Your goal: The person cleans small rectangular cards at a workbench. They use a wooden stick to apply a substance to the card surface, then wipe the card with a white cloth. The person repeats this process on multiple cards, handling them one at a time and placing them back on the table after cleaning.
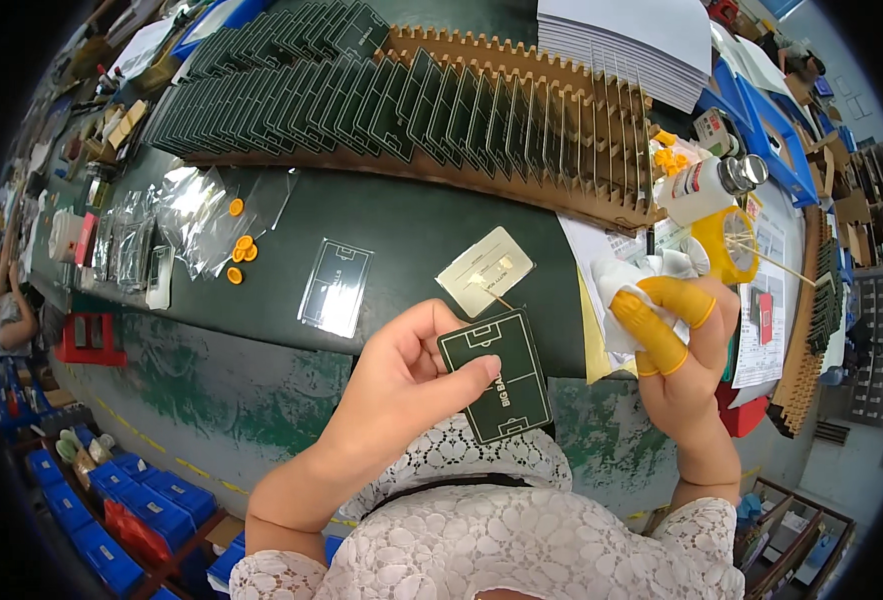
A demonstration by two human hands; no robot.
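The green card is pinched in the left hand over the table edge, right of it the right hand grasps a white cloth, beyond it a wooden rack of cards.

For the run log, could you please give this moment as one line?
left hand: holds dark green card | right hand: holds white cloth | wooden rack behind

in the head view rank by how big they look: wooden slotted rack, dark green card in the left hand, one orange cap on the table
1. wooden slotted rack, by far the largest
2. dark green card in the left hand, though nearness to the camera enlarges it
3. orange cap, smallest
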